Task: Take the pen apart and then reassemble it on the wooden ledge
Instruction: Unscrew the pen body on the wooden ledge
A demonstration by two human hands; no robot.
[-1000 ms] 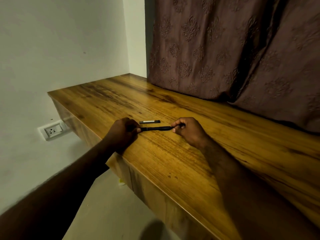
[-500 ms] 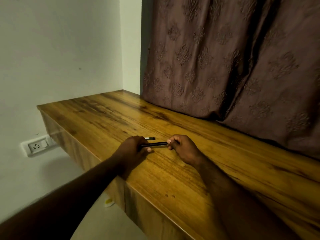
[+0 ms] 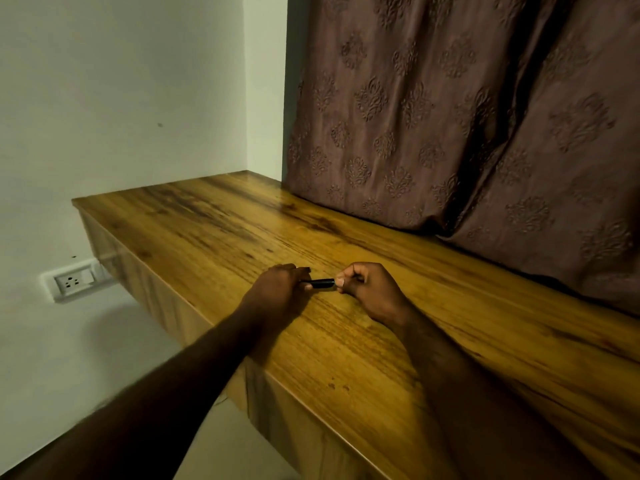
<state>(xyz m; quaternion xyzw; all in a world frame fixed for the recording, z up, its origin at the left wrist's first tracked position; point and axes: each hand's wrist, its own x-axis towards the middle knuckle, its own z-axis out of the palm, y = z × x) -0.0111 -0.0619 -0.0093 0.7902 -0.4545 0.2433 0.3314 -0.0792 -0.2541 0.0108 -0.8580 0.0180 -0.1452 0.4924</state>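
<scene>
Left of frame center, our left hand (image 3: pixel 277 293) curled its fingers round one end of the black pen (image 3: pixel 321 283). Our right hand (image 3: pixel 372 293) pinched the other end. The pen lay level over the wooden ledge (image 3: pixel 491 327).

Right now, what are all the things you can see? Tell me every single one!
pen: one, black, held sideways between the two hands, low over the ledge
wooden ledge: one, golden brown with dark grain, running from the wall corner towards the camera
curtain: two bulging folds, dull brown-purple with a leafy pattern, along the back of the ledge, lower edge resting on it
wall: white, to the left and behind the ledge
socket: one, white, low on the wall, left of the ledge
left hand: one, fingers curled round the pen's left end
right hand: one, fingertips pinching the pen's right end
</scene>
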